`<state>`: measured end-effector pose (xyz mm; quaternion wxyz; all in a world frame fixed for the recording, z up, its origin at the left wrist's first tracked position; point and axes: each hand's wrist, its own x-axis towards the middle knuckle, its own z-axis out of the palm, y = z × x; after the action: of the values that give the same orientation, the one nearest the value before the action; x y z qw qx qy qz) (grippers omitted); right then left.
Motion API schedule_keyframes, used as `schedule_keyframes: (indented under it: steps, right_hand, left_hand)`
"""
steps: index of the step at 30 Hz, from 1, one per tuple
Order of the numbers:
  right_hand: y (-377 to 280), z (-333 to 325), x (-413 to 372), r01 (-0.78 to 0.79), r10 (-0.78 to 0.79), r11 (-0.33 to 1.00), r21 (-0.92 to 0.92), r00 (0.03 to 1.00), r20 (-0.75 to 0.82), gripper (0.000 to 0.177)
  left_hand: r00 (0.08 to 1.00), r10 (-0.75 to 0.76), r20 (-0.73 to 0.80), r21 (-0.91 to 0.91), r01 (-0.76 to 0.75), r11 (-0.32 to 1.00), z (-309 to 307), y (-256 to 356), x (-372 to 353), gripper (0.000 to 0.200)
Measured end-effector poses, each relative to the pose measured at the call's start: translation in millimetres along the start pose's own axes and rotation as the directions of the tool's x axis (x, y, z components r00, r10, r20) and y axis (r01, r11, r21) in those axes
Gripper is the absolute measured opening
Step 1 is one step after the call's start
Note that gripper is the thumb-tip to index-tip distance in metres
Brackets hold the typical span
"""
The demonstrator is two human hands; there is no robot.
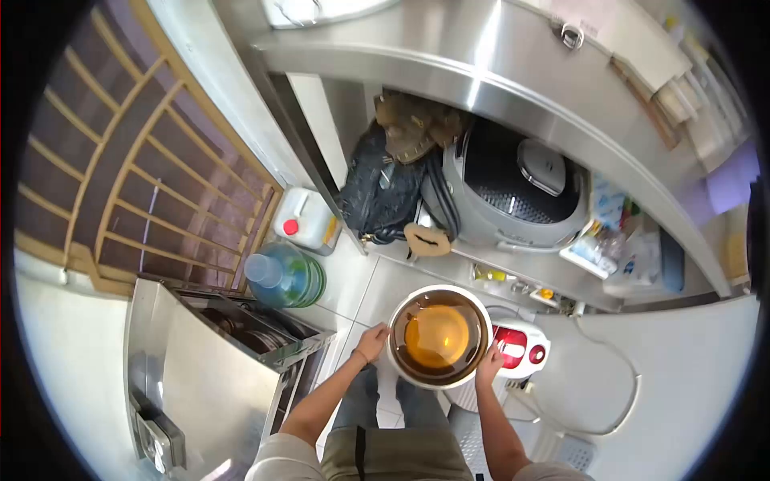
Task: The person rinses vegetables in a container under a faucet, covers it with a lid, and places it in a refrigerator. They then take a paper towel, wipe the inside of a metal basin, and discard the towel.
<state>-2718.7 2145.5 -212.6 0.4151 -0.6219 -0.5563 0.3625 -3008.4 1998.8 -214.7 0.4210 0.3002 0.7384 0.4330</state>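
Note:
A round pot (439,288) with a pale rim is held level in front of my body, above the floor. Brown, see-through liquid (437,335) lies in it, with an orange-toned bottom showing through. My left hand (372,342) grips the pot's left side, fingers closed at the rim. On the opposite side my right hand (489,365) is closed on the rim, lower right. Just beyond that hand, a white and red appliance (520,349) is partly hidden by the pot. The pot's outer wall and any handles are mostly out of sight.
A steel counter (385,60) curves overhead, with a grey rice cooker (513,220) and a black bag (381,188) beneath. On the floor at left stand a white jug (305,216) and a large blue-green bottle (289,276). A steel cabinet (204,377) has its drawer pulled out.

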Motion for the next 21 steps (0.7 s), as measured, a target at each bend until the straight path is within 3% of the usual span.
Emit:
schedule_keyframes:
  steps: [1, 4, 6, 9, 11, 13, 15, 19, 21]
  right_hand:
    - [-29.1, -11.3, -6.7, 0.067, -0.066, 0.996, -0.057, 0.998, 0.019, 0.045]
    - [-114.1, -37.0, -31.7, 0.001, -0.006, 0.998, 0.069, 0.996, 0.084, 0.044]
    - [-155.4, -50.3, -46.1, -0.042, 0.021, 0.993, 0.114, 0.984, 0.179, 0.043]
    - [-212.6, -63.6, -65.8, 0.001, -0.052, 0.979, 0.206, 0.969, 0.241, 0.043]
    - [-227.7, -79.1, -72.3, 0.104, -0.132, 0.99, 0.098, 0.929, 0.346, 0.043]
    - [-222.9, -80.7, -76.5, 0.119, -0.164, 0.984, 0.131, 0.89, 0.426, 0.043]
    - [-282.8, -85.1, -103.5, 0.087, -0.173, 0.979, 0.184, 0.831, 0.529, 0.043]
    - [-303.8, -72.7, -133.5, -0.077, -0.186, 0.946, 0.315, 0.666, 0.722, 0.041]
    - [-320.4, -69.4, -156.6, -0.033, -0.215, 0.959, 0.282, 0.568, 0.795, 0.04]
  left_hand:
    - [0.999, -0.007, -0.042, -0.005, 0.007, 1.0, -4.0, 9.8, -18.8, 0.023]
    - [0.981, 0.003, -0.194, -0.074, -0.018, 0.997, -14.5, 37.9, -76.8, 0.024]
    - [0.963, -0.186, -0.194, -0.268, 0.131, 0.955, -26.4, 55.0, -112.2, 0.028]
    - [0.92, -0.156, -0.358, -0.294, 0.048, 0.955, -43.1, 102.2, -175.5, 0.03]
    - [0.877, -0.12, -0.465, -0.307, -0.033, 0.951, -43.9, 99.6, -210.7, 0.031]
    - [0.808, -0.18, -0.561, -0.41, -0.083, 0.908, -49.1, 117.2, -248.5, 0.03]
    - [0.731, -0.186, -0.656, -0.406, -0.134, 0.904, -59.9, 134.2, -285.6, 0.029]
    - [0.569, -0.272, -0.776, -0.401, -0.113, 0.909, -66.3, 155.2, -369.7, 0.027]
    - [0.467, -0.284, -0.837, -0.387, -0.14, 0.912, -65.7, 154.1, -411.6, 0.026]
